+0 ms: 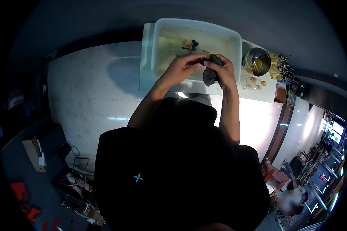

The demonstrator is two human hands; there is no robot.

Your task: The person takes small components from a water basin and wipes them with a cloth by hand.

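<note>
A dark grey cloth (pixel 210 77) hangs from my right hand (pixel 225 71), whose fingers are wrapped round it. Close beside it, my left hand (pixel 181 69) has its thumb and fingers pinched toward a small dark object (pixel 201 61) that meets the cloth; its details are too small to tell. Both hands are over the near side of a large translucent white tub (pixel 157 50). Shallow, yellowish liquid lies in the tub, with small black and orange-brown pieces (pixel 192 45) in it.
The tub stands on a pale table (pixel 145 79). To its right are a metal bowl (pixel 259 61), several small clear jars (pixel 253 85) and rows of bottle-like items (pixel 287 69). A cardboard box (pixel 34 154) lies at lower left. Another person (pixel 289 198) is at lower right.
</note>
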